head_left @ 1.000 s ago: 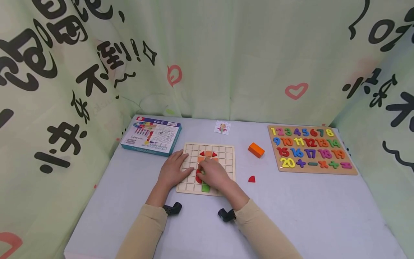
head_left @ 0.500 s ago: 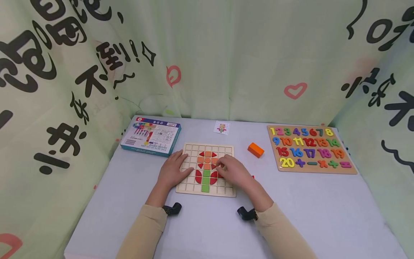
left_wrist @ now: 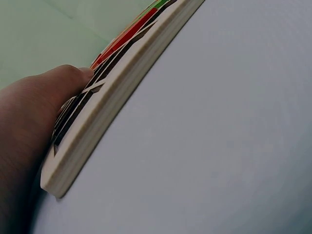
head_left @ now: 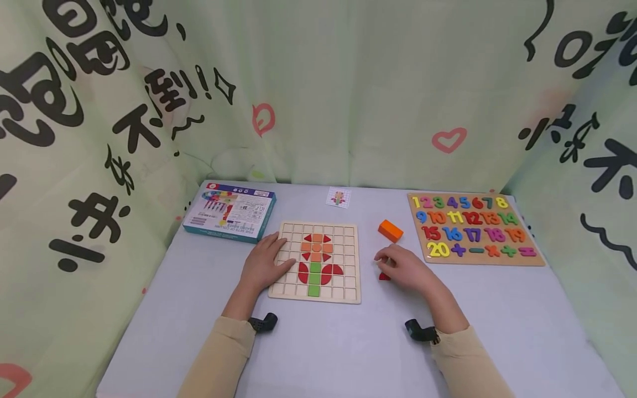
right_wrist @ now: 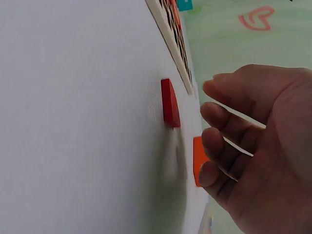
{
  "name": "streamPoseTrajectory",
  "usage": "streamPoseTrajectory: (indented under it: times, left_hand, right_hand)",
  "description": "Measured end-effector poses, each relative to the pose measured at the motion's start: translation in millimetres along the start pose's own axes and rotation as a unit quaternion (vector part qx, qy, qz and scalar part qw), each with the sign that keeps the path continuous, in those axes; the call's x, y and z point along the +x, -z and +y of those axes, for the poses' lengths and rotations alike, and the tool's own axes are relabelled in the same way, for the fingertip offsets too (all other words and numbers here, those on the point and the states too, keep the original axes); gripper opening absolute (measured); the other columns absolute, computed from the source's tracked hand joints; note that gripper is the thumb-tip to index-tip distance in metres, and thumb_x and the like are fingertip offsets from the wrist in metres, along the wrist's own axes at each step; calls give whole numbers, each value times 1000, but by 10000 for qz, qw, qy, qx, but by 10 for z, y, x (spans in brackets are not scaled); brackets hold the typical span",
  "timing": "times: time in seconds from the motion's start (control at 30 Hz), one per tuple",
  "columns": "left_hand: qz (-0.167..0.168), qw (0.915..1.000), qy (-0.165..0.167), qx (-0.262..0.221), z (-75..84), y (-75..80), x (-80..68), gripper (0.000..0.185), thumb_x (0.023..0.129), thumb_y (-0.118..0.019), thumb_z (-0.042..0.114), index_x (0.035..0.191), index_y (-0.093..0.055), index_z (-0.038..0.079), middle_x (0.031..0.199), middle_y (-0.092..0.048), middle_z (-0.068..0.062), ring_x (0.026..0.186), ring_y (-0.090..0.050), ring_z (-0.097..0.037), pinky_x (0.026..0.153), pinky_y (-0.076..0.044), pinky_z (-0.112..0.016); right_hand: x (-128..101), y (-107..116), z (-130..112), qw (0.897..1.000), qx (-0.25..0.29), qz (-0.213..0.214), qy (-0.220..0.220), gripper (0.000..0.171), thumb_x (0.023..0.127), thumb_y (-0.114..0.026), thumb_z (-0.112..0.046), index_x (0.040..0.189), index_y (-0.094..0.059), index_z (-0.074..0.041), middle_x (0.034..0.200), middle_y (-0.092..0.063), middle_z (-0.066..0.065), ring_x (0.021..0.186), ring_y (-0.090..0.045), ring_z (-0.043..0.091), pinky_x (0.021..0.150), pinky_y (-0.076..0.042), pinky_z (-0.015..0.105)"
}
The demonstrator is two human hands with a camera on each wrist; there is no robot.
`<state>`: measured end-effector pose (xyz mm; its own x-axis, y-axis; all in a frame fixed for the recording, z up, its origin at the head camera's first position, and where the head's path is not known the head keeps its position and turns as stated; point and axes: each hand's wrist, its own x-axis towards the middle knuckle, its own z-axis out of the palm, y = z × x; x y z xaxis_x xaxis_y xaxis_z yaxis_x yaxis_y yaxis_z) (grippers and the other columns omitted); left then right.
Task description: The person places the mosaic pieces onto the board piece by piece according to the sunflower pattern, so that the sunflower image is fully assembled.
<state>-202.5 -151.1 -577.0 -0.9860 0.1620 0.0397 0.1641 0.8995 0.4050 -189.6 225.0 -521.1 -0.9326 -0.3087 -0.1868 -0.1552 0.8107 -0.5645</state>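
Note:
My left hand (head_left: 261, 262) rests on the left side of a wooden grid board (head_left: 348, 290), its fingers spread. In the left wrist view the thumb (left_wrist: 73, 80) lies over the board's edge. Set into the grid are orange squares, small red triangles, green squares (head_left: 314, 279) in a column and red rounded pieces (head_left: 332, 271) on both sides of it. To the right of the board my right hand (head_left: 408, 268) hovers, fingers loosely bent and holding nothing. Close by its fingertips a red quarter-circle piece (right_wrist: 169, 105) lies on the table, partly covered by the hand in the head view.
An orange block (head_left: 390, 231) lies beyond the right hand. A number puzzle board (head_left: 423, 257) is at the back right. At the back left lies a flat box (head_left: 229, 213), and a small picture card (head_left: 338, 197) sits behind the grid board.
My right hand has lifted off the grid and moved right to the loose red piece. The right red rounded shape on the board is now uncovered. My left hand stays in place.

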Motion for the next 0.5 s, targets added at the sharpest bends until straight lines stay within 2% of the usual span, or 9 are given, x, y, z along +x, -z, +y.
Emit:
streamPoseTrajectory:
  times: [0.23, 0.5]
  left_hand:
    - [43, 9999, 45, -99, 10, 20, -23, 75, 88, -60, 61, 149, -46, 19, 159, -37, -6, 148, -32, -28, 118, -35, -51]
    - [-10, 9999, 66, -75, 9, 5, -13, 76, 88, -59, 63, 150, -44, 20, 160, -35, -5, 149, -30, -28, 119, -34, -51]
  right_hand:
    - [-94, 45, 207, 9991, 8, -424, 76, 30, 87, -73, -20, 117, -68, -18, 103, -60, 0, 98, -54, 17, 85, -54, 32]
    - [-69, 6, 256, 9987, -30, -501, -12, 27, 87, -74, -21, 113, -68, -21, 102, -60, -1, 98, -54, 18, 89, -55, 36]
